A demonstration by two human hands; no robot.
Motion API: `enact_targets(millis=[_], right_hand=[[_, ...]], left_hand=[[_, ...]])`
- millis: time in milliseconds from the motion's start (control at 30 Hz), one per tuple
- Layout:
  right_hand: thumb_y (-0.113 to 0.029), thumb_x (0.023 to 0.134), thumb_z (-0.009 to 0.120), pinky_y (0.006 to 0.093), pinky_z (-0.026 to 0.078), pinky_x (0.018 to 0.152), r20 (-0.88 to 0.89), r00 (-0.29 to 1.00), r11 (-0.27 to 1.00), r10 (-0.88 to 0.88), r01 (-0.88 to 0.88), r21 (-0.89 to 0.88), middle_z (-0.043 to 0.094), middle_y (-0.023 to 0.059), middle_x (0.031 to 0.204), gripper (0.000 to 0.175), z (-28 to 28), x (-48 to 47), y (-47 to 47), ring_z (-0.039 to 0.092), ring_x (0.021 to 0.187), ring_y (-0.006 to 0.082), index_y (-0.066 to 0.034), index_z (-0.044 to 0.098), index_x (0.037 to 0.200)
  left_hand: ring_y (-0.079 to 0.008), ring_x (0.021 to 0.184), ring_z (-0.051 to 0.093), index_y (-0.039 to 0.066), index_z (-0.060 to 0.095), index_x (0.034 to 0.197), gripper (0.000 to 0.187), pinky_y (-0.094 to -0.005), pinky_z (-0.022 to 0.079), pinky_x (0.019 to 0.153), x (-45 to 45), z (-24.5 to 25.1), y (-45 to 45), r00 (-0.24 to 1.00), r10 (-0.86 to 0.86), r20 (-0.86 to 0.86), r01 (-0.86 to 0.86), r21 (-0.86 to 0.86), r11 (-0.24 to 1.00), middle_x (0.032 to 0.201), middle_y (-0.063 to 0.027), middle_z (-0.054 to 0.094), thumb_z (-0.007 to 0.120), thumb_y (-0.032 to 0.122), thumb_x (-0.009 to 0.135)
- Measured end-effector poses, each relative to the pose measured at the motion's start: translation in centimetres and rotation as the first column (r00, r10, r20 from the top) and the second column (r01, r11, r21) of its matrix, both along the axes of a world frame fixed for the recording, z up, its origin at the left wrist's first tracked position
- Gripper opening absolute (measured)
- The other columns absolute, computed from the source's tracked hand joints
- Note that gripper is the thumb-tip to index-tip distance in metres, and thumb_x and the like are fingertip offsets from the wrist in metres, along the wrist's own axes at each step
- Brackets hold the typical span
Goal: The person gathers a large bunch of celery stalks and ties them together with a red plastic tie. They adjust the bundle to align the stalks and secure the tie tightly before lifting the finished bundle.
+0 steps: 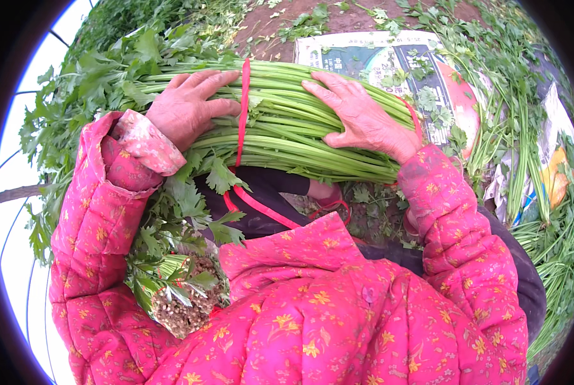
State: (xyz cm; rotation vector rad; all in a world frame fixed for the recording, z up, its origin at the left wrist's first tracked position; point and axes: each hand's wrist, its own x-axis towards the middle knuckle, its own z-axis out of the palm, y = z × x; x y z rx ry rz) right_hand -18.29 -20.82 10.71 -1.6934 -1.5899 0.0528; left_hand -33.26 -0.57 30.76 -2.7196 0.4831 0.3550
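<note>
A large bundle of celery (pixel 287 110) lies across my lap, its leaves to the left and its stalk ends to the right. A red ribbon (pixel 244 110) runs around its middle, and another red ribbon (pixel 413 115) goes around it near the right end. My left hand (pixel 190 103) rests on the stalks by the leaves, its fingertips close to the middle ribbon. My right hand (pixel 364 113) lies on the stalks further right, fingers spread. A loose length of red ribbon (pixel 265 208) hangs below the bundle across my dark trousers.
Beyond the bundle a printed sack (pixel 345 48) lies on bare soil (pixel 267 29) with scattered leaves. Loose celery stalks (pixel 523 144) lie at the right, over more plastic sacks. Another tied celery bundle, its root ends (pixel 186 313) showing, is at the lower left.
</note>
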Motion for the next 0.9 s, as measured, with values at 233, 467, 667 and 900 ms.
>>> enact_targets(millis=[233,467,667,900], right_hand=[[-0.024,0.063,0.073,0.0497,0.025,0.108,0.064,0.997,0.986,-0.053,0.042,0.162,0.032,0.0136,0.144,0.090,-0.1,-0.9,1.6,0.032,0.132,0.0346,-0.0155,0.032,0.143],[-0.037,0.066,0.071,0.0552,0.026,0.104,0.084,0.996,0.985,-0.041,0.026,0.171,0.035,0.0126,0.142,0.086,0.0,-0.4,2.9,0.033,0.130,0.0353,-0.0194,0.033,0.141],[-0.038,0.065,0.073,0.0552,0.029,0.102,0.028,0.999,0.977,-0.021,0.015,0.212,0.038,0.0132,0.139,0.088,1.1,-0.6,4.5,0.037,0.127,0.0366,-0.0198,0.033,0.142],[-0.037,0.062,0.075,0.0534,0.036,0.098,0.148,0.988,0.983,0.040,-0.066,0.171,0.036,0.0147,0.140,0.094,3.1,-0.5,7.1,0.039,0.125,0.0389,-0.0217,0.031,0.143]], left_hand=[[-0.0304,0.125,0.042,0.015,0.059,0.098,0.035,-0.0425,0.035,0.098,0.1,-0.1,-0.4,0.999,0.049,-0.019,-0.049,-0.024,0.998,0.134,-0.0072,0.046,0.066,0.002,0.065],[-0.0300,0.124,0.042,0.011,0.054,0.087,0.023,-0.0426,0.033,0.097,0.3,-0.3,-1.0,0.989,0.148,-0.023,-0.149,-0.038,0.988,0.131,-0.0079,0.047,0.065,0.006,0.068],[-0.0307,0.121,0.045,0.010,0.052,0.084,0.021,-0.0418,0.033,0.095,0.6,0.1,-1.1,0.976,0.207,-0.065,-0.213,-0.110,0.971,0.129,-0.0096,0.049,0.065,0.007,0.067],[-0.0310,0.122,0.044,0.010,0.051,0.080,0.016,-0.0429,0.034,0.095,0.0,-0.2,-1.6,0.981,0.193,-0.029,-0.194,-0.083,0.977,0.129,-0.0105,0.049,0.063,0.007,0.070]])
